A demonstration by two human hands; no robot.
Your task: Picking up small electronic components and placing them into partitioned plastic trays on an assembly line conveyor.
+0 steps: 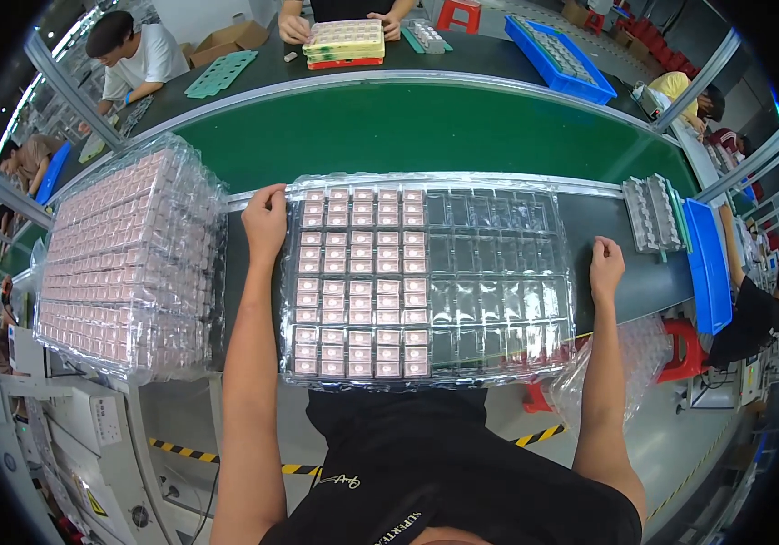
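Observation:
A clear plastic blister tray [502,272] lies flat on the dark work surface in front of me. Its left half holds rows of small pink-faced square pieces [362,286]; the pockets of its right half hold nothing. My left hand [265,216] rests by the tray's far left corner, fingers curled in, with no object visible in them. Off the tray's right side, apart from it, my right hand [606,265] is loosely closed and shows nothing held. To the left of my left forearm stands a tall stack of similar filled trays [112,263].
A green conveyor belt [389,123] runs beyond a metal rail. Grey moulded trays [651,214] and a blue bin [709,263] stand at the right. Clear plastic trays [621,368] and a red stool [683,351] are below. Across the belt, a person's hands touch a yellow tray [344,38].

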